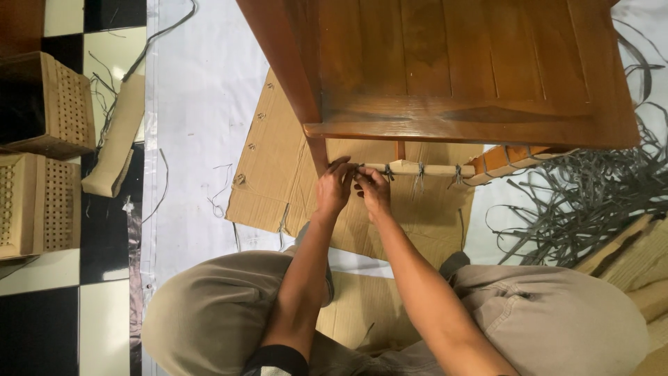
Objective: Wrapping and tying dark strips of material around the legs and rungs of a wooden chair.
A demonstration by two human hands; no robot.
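A brown wooden chair stands in front of me, seen from above. Under its seat runs a pale horizontal rail with grey strips knotted around it at intervals. My left hand and my right hand are together at the rail's left end, next to the chair leg. Both pinch a thin grey strip there, fingers closed around it. My knees in beige trousers frame the bottom of the view.
Flattened cardboard lies under the chair on a white sheet. A heap of loose grey strips sits at the right. Woven-panel boxes stand at the left on black-and-white floor tiles. A padded beige piece lies beside them.
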